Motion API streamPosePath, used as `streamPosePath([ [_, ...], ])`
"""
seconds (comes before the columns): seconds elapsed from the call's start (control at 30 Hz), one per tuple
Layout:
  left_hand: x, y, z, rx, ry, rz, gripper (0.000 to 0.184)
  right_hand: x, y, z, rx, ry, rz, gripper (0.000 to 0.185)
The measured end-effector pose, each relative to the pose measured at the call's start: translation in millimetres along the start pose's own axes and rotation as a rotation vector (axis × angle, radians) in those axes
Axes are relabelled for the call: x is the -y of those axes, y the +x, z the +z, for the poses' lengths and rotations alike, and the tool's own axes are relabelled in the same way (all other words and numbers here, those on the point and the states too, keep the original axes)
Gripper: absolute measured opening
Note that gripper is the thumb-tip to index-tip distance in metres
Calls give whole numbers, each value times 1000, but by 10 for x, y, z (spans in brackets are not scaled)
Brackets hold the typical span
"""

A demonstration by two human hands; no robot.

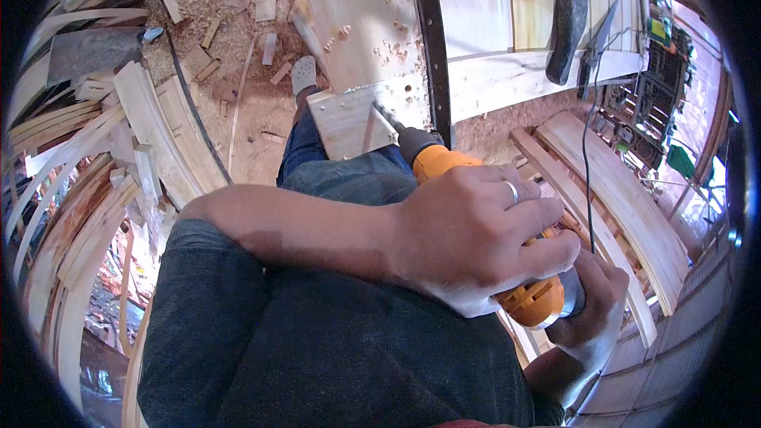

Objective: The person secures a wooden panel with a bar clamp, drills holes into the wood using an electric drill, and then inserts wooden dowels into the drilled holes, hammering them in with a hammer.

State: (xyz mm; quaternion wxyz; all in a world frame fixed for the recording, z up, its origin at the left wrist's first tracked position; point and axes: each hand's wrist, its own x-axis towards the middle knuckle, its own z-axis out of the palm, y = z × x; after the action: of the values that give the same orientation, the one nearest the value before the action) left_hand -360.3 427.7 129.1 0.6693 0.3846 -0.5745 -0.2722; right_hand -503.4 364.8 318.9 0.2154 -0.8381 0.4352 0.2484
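Note:
An orange power drill is held in front of my body, its bit pointing away and meeting the face of a pale wooden board. My left hand, with a ring on one finger, wraps over the top of the drill body. At the rear, my right hand is closed around the drill's back end and handle, mostly hidden. Just beyond the bit, a drilled hole and wood shavings show on the wood. A dark metal bar with holes runs along its right side.
A dark long tool and a pointed blade-like tool lie on joined planks. A black cable hangs on the right, near leaning boards. Stacked wood strips crowd the left; offcuts and shavings cover the floor.

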Motion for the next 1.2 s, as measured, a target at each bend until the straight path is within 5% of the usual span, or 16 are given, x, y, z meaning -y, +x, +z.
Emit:
streamPosePath([
  [0.27, 89, 2, -97, 34, -136, -61, 52, 125, 122, 20, 72, -38, 220, 37],
  [1.2, 351, -146, -67, -78, -67, -81, 37, 71, 444, 147, 118, -79, 202, 36],
])
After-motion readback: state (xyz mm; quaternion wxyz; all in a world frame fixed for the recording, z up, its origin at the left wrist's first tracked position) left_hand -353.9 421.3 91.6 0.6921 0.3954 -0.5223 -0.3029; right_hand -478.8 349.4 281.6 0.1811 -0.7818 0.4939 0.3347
